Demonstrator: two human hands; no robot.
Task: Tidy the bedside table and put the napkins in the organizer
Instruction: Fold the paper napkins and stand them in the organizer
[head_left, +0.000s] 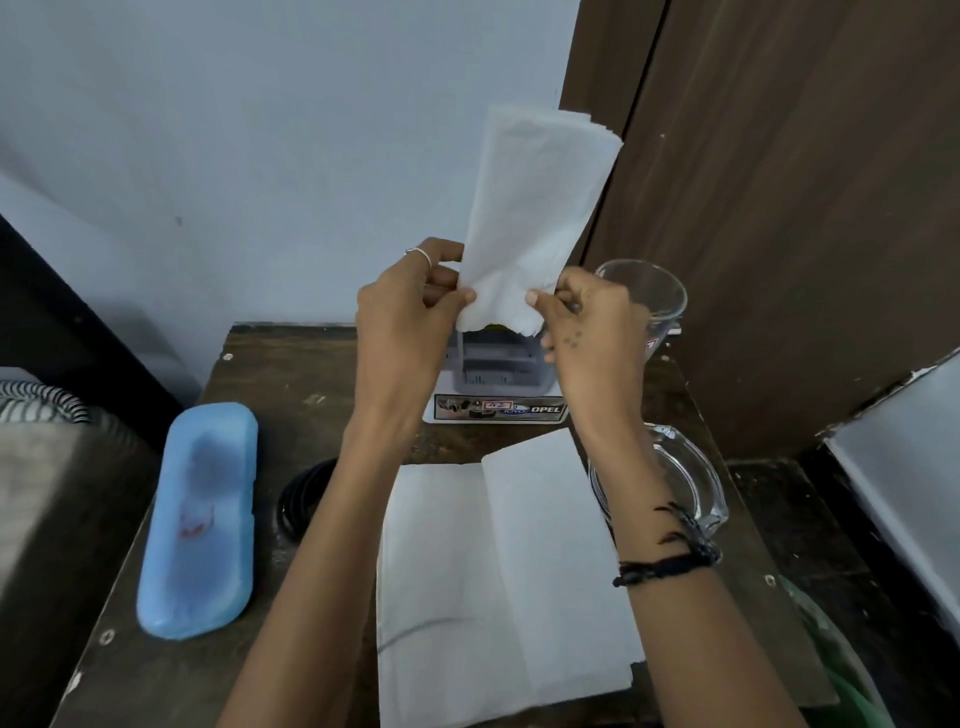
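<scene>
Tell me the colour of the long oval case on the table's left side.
Light blue case, seen best in the head view.

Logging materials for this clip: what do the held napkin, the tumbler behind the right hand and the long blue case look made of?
Napkin: soft white tissue paper, matte, creased. Tumbler: clear glass, apparently; see-through with a shiny rim. Blue case: likely translucent frosted plastic; dark shapes show through.

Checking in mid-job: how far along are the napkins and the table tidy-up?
Done: nothing visibly stowed yet. In hand: left hand and right hand pinch a folded napkin upright above the grey organizer. Left: an opened napkin lies on the table, with a blue case, black rings and glassware.
</scene>
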